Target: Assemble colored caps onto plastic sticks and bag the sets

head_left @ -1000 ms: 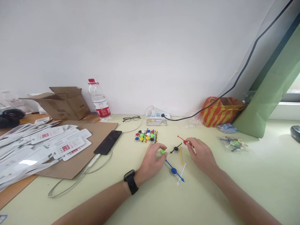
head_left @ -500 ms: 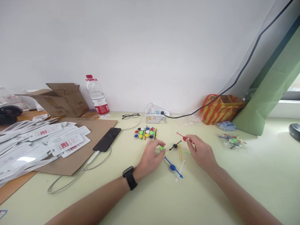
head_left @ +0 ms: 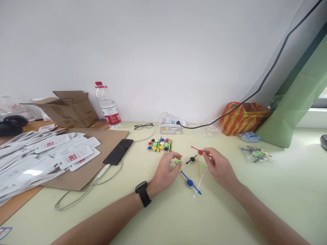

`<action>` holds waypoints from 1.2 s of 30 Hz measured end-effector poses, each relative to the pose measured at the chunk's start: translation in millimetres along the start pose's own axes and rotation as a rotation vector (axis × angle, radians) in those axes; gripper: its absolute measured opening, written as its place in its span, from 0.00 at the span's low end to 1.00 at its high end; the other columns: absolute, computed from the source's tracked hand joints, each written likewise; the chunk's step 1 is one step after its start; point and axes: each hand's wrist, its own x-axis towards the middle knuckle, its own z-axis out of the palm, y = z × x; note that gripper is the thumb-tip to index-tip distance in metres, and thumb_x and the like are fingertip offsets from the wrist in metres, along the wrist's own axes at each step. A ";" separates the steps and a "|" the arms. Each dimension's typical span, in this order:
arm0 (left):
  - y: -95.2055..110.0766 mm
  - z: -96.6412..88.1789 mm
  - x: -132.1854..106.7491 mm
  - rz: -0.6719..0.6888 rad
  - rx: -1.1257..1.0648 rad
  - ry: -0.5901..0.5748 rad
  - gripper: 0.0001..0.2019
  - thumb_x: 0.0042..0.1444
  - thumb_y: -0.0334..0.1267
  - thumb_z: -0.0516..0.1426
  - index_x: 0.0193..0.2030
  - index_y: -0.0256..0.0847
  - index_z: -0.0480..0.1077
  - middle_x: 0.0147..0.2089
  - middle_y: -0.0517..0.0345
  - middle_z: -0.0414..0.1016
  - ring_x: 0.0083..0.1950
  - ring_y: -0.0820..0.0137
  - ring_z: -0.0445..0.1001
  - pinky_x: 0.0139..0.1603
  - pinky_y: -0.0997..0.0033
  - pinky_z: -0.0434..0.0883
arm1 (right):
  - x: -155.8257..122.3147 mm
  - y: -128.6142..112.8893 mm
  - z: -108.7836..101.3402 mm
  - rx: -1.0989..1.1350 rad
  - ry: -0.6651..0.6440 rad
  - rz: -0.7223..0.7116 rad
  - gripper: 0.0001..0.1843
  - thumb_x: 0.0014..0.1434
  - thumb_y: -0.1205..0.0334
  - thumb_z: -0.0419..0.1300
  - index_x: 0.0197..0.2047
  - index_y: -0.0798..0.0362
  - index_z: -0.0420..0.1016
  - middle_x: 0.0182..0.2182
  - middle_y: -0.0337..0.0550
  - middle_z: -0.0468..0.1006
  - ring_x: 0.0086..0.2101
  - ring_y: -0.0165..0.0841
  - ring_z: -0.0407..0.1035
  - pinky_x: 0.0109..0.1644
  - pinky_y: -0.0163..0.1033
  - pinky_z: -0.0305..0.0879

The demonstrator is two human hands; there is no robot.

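One red arrow (head_left: 200,152) slants lengthwise from far left to near right.

From where I stand, the bright red plastic spinner arrow (head_left: 200,152) is pinched by the right hand (head_left: 221,167), its thin shaft slanting from upper left down to the right, with a wider round hub midway and the fingers partly covering its right end. The small bright green round plastic piece (head_left: 178,161) sits between the left hand's (head_left: 167,170) curved thumb and forefinger, partly hidden by the thumb.
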 end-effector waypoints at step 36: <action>1.5 5.5 5.7 0.030 -0.488 0.056 0.08 0.58 0.37 0.68 0.42 0.39 0.77 0.43 0.51 0.81 0.46 0.65 0.80 0.53 0.62 0.78 | 0.5 -25.0 -9.1 1.209 -0.618 0.574 0.37 0.69 0.36 0.48 0.18 0.54 0.66 0.15 0.32 0.49 0.19 0.26 0.40 0.25 0.38 0.38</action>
